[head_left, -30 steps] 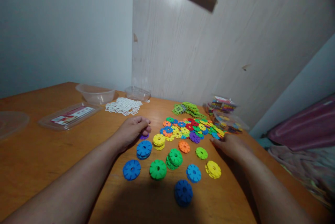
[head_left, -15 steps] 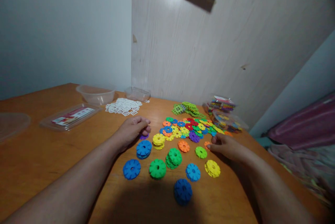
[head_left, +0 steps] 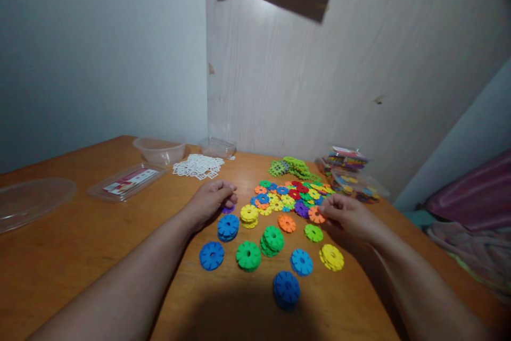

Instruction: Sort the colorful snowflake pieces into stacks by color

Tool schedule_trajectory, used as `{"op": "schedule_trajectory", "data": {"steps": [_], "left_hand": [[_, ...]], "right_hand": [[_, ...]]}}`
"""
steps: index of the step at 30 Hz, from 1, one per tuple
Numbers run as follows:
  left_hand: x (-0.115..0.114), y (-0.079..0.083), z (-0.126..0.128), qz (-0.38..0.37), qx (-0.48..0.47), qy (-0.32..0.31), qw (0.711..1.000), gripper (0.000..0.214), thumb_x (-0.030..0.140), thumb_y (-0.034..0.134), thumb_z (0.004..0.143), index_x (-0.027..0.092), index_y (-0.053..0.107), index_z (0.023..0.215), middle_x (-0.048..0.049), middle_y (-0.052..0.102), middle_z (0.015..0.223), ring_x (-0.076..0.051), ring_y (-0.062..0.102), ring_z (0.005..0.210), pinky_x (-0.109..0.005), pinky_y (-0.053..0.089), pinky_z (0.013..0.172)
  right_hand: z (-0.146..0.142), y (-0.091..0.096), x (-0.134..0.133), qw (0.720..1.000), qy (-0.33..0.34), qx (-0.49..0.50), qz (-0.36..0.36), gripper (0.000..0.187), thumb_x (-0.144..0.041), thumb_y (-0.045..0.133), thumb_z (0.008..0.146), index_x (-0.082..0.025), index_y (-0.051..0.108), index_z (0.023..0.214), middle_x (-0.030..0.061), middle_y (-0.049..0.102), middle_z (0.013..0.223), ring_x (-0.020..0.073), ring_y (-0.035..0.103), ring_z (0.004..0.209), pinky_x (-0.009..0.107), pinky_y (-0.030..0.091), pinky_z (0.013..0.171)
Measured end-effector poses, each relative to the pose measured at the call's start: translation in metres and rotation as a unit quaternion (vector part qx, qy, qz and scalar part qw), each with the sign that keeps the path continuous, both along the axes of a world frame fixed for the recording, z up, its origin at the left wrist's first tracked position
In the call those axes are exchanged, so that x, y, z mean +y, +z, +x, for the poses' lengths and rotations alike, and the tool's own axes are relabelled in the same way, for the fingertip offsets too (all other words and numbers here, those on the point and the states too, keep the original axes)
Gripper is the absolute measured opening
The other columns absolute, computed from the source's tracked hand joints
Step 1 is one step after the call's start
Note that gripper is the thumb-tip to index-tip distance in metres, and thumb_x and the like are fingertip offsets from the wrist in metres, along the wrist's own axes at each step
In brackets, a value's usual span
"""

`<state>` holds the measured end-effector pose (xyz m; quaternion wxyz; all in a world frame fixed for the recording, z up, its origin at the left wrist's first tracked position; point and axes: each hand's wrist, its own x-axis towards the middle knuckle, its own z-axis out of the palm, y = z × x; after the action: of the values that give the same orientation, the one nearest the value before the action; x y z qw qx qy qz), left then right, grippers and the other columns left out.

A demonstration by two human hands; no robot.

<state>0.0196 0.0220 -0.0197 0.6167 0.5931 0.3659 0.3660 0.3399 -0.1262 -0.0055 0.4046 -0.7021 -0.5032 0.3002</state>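
A loose heap of coloured plastic gear discs [head_left: 291,197] lies on the wooden table [head_left: 80,256]. In front of it sit sorted little stacks: blue [head_left: 228,226], yellow [head_left: 248,215], green [head_left: 273,239], orange [head_left: 286,223], and more blue [head_left: 286,289] and yellow [head_left: 331,257] ones. My right hand [head_left: 347,216] is closed, pinching an orange disc [head_left: 315,215] just off the heap's near edge. My left hand [head_left: 211,200] rests curled on the table with a purple disc [head_left: 228,208] under its fingertips.
White square pieces [head_left: 198,165] lie behind my left hand, near a clear bowl [head_left: 158,150], a small clear tub [head_left: 217,147], a flat clear lid [head_left: 128,181] and a round lid [head_left: 32,204]. Green lattice pieces [head_left: 293,167] and packs of coloured pieces [head_left: 347,171] sit by the wall.
My right hand drew back from the heap's right side toward the middle and now pinches an orange disc. My left hand stayed put. The camera shifted slightly.
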Motion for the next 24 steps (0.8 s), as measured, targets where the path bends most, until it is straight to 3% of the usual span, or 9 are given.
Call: {"op": "schedule_trajectory", "data": {"steps": [6,13,19,24], "left_hand": [[-0.001,0.001,0.000,-0.001,-0.001,0.004,1.000,0.030,0.042,0.068,0.075,0.015,0.058,0.086,-0.0044,0.067,0.075,-0.011,0.057,0.059,-0.023,0.043,0.055],[0.003,-0.003,-0.001,0.005,-0.007,-0.002,1.000,0.031,0.043,0.067,0.077,0.015,0.058,0.088,-0.0048,0.066,0.076,-0.010,0.057,0.060,-0.023,0.043,0.055],[0.000,0.000,0.000,0.000,-0.005,0.001,1.000,0.032,0.042,0.067,0.076,0.015,0.059,0.089,-0.0050,0.067,0.076,-0.011,0.057,0.059,-0.024,0.043,0.056],[-0.001,0.002,0.000,-0.004,-0.002,0.002,1.000,0.031,0.041,0.068,0.076,0.015,0.058,0.087,-0.0041,0.066,0.074,-0.010,0.056,0.058,-0.023,0.042,0.056]], "right_hand": [[-0.044,0.001,0.009,0.998,0.068,0.013,-0.012,0.026,-0.044,0.062,0.076,-0.019,0.056,0.078,0.0006,0.060,0.060,0.0118,0.051,0.050,0.022,0.035,0.047],[-0.042,-0.006,0.016,0.989,0.110,-0.094,-0.016,0.027,-0.044,0.060,0.080,-0.019,0.063,0.090,0.0014,0.062,0.069,0.0126,0.051,0.056,0.023,0.037,0.051],[-0.061,0.018,0.009,0.941,0.149,-0.303,-0.009,0.051,-0.056,0.070,0.071,-0.023,0.067,0.109,0.0043,0.064,0.093,0.0171,0.056,0.076,0.025,0.037,0.062],[-0.071,0.024,0.010,0.909,0.147,-0.390,-0.024,0.037,-0.053,0.063,0.077,-0.023,0.070,0.096,0.0043,0.064,0.090,0.0164,0.055,0.074,0.025,0.031,0.060]]}}
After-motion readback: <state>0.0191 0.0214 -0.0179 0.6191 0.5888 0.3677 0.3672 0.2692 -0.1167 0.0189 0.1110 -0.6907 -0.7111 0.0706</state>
